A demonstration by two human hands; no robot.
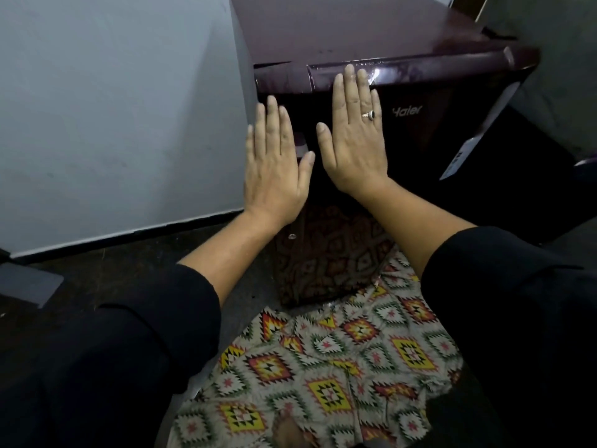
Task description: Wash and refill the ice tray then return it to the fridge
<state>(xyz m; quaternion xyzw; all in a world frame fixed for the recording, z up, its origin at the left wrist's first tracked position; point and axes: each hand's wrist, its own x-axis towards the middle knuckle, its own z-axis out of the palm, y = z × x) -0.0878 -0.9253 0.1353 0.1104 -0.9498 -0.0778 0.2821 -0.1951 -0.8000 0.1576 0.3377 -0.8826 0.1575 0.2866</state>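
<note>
A small dark maroon fridge [429, 101] stands in front of me with its door closed. My left hand [274, 163] lies flat with straight fingers against the door near its left edge. My right hand [355, 137], with a ring on one finger, is also flat on the door, its fingertips reaching the door's top rim. Neither hand holds anything. No ice tray is in view.
A pale wall [113, 108] runs along the left of the fridge down to a dark floor [129, 270]. A patterned cloth [339, 367] covers my lap below the fridge. A grey object [26, 286] sits at the left edge.
</note>
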